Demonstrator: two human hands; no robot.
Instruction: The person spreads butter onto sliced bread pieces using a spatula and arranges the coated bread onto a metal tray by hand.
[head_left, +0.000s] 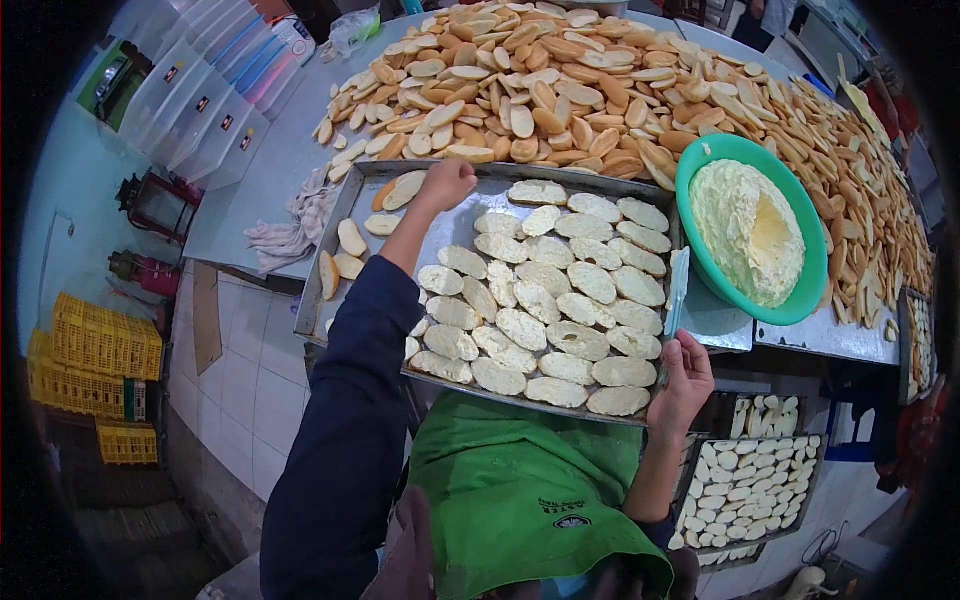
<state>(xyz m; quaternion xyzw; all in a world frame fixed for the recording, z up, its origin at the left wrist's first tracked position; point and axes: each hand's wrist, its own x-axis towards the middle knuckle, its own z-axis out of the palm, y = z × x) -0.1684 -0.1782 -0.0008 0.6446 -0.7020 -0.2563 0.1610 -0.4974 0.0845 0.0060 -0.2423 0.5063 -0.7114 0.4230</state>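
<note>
Rows of oval bread slices coated in pale cream [520, 327] cover much of a metal tray [528, 403]. My left hand [450, 184] is closed above the tray's upper left part, beside uncoated bread slices [404, 190]; anything between its fingers is hidden. My right hand [682, 382] is at the tray's right edge, its fingers closed round the lower end of a light-blue spatula [677, 292]. To the right of the tray, a green bowl [814, 268] holds a mound of pale cream [740, 225].
Behind the tray lies a large heap of bread pieces [560, 80]. A cloth [295, 228] and plastic bins [205, 120] are on the left. Yellow crates [95, 350] stand lower left. More loaded trays [750, 490] sit lower right. Part of another person [768, 15] shows at the top right.
</note>
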